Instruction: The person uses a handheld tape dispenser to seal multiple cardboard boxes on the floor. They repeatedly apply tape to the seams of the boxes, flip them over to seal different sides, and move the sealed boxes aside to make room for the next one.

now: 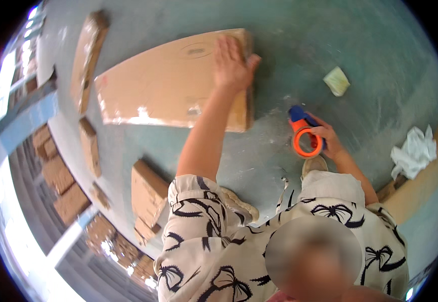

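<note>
Left hand (233,63) is pressing spread-fingered on the flat cardboard box (168,83), long axis running nine-to-three, while right hand (327,141) is gripping the orange tape dispenser (305,136) at four o'clock from it.

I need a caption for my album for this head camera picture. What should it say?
Left hand flat on a cardboard box, right hand holding an orange tape dispenser above the green floor.

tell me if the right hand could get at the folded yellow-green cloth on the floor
Probably yes: the right hand holds the tape dispenser, but bare floor lies between it and the cloth.
</note>
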